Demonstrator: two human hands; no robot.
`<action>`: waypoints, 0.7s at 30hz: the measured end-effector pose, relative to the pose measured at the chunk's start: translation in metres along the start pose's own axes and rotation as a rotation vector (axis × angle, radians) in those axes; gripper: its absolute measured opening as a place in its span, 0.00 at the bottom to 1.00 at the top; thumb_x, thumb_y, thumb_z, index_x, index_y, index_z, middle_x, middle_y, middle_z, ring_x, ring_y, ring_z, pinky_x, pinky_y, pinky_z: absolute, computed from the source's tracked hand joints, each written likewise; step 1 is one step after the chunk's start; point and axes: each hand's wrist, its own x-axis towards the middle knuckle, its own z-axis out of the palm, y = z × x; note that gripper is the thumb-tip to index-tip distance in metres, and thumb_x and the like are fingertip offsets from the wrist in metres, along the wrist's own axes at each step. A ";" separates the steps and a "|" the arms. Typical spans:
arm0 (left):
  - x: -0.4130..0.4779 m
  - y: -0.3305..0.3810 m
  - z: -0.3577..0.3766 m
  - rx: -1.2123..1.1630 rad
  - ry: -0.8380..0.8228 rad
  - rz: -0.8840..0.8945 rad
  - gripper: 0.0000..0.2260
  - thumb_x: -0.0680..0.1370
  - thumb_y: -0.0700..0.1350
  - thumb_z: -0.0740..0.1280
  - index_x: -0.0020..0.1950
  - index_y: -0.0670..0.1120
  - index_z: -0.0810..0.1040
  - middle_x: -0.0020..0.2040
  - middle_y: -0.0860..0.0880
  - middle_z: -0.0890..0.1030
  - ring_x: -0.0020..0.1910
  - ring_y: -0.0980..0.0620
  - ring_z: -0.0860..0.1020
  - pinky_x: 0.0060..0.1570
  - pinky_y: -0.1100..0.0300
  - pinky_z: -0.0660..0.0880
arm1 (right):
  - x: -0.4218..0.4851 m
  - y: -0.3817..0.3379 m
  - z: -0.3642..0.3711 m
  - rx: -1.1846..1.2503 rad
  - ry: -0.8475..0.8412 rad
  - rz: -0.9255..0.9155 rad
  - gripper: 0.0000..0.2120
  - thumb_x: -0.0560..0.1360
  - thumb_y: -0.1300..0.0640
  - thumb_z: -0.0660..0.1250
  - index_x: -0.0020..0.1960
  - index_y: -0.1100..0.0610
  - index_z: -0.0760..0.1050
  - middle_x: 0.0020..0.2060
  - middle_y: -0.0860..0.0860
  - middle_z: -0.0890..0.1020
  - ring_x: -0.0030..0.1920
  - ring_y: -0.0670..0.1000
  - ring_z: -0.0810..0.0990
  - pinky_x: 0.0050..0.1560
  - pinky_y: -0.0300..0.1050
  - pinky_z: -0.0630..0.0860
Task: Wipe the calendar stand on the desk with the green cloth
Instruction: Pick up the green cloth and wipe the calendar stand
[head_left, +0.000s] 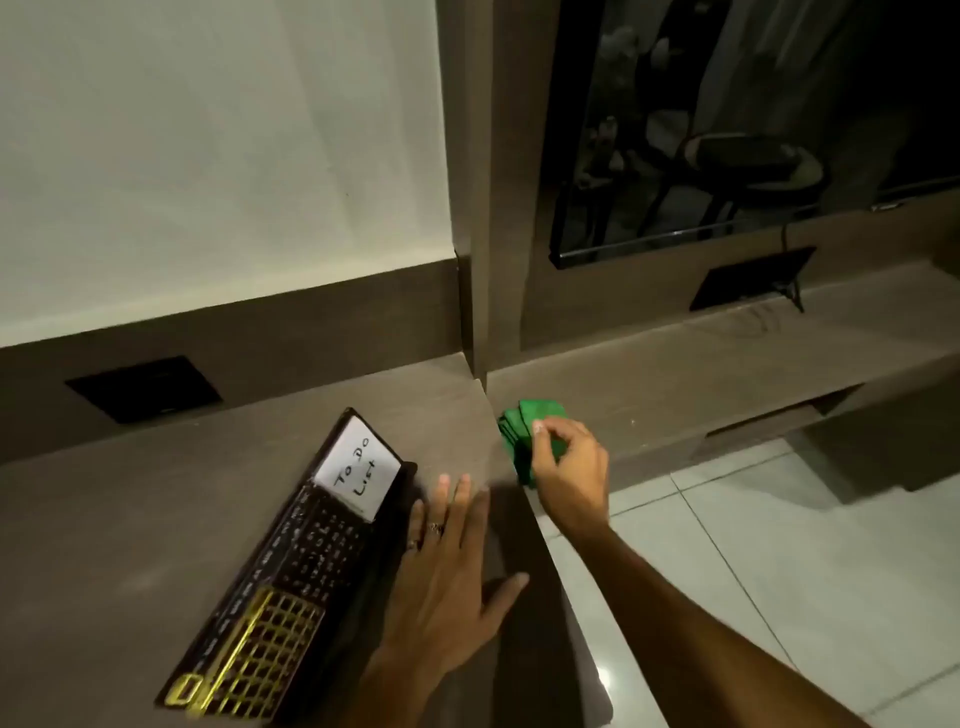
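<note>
A dark brown flat calendar stand (291, 561) with gold grid markings is laid on the brown wood-grain bench (130, 499), angled toward the near edge. A white paper card (358, 470) hand-lettered "TO DO LIST" is tucked into its far end. Small date numerals are printed on the dark panel, too blurred to be read. The left hand (447, 566) is spread flat, fingers open, pressed on the bench against the stand's right edge, nothing held; rings are worn on two fingers. A folded green cloth (524, 431) is set on the lower brown ledge (701, 364) just right of the bench corner. The right hand (569, 462) is curled over the cloth, fingertips pinched on its top fold. A dark glass panel (727, 130) is seen behind.
</note>
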 end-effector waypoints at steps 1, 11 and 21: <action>0.000 -0.003 0.013 0.001 -0.060 -0.013 0.44 0.73 0.76 0.42 0.80 0.49 0.38 0.82 0.45 0.42 0.79 0.44 0.38 0.77 0.42 0.40 | 0.006 0.012 -0.001 -0.024 0.010 0.054 0.09 0.79 0.51 0.64 0.52 0.53 0.80 0.49 0.50 0.80 0.51 0.51 0.80 0.52 0.48 0.80; 0.000 -0.012 0.040 0.036 -0.050 0.019 0.43 0.75 0.75 0.44 0.81 0.46 0.46 0.82 0.45 0.44 0.80 0.44 0.40 0.76 0.41 0.45 | 0.073 0.076 0.017 -0.298 0.044 0.257 0.15 0.76 0.48 0.68 0.53 0.59 0.82 0.50 0.60 0.84 0.54 0.61 0.80 0.56 0.54 0.78; 0.000 -0.014 0.041 -0.023 -0.032 0.006 0.44 0.74 0.76 0.45 0.81 0.48 0.45 0.82 0.48 0.42 0.80 0.47 0.38 0.75 0.43 0.42 | 0.071 0.077 0.027 0.054 0.000 0.636 0.27 0.65 0.54 0.81 0.59 0.64 0.76 0.53 0.61 0.82 0.49 0.59 0.82 0.49 0.50 0.82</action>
